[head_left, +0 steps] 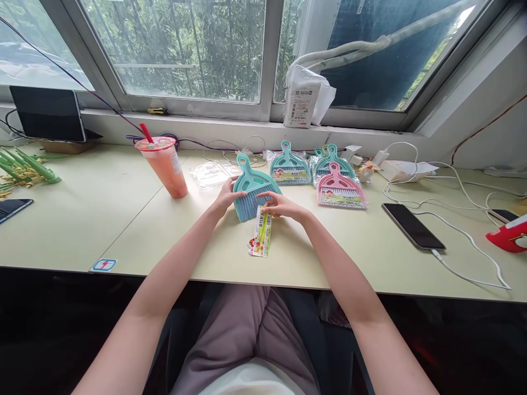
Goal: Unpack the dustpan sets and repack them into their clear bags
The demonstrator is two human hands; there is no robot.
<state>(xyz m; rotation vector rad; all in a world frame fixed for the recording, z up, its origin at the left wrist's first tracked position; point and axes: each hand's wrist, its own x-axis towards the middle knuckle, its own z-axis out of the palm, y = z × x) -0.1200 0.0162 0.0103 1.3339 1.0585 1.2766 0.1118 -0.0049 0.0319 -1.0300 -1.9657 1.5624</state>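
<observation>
A teal dustpan and brush set (253,189) is tilted above the table in front of me, its handle pointing to the window. My left hand (225,196) grips its left side, thumb on the front. My right hand (282,206) is at its lower right edge, with fingers pinched on a yellow and white printed card (262,233) that hangs down toward me. Some of the right fingers lie over the bristles. Whether the card still touches the dustpan is hard to tell.
Wrapped teal sets (290,164) and a pink set (341,189) lie behind to the right. Clear plastic (209,174) and a red drink cup (167,170) are at the left. A phone (414,226) with a white cable lies right.
</observation>
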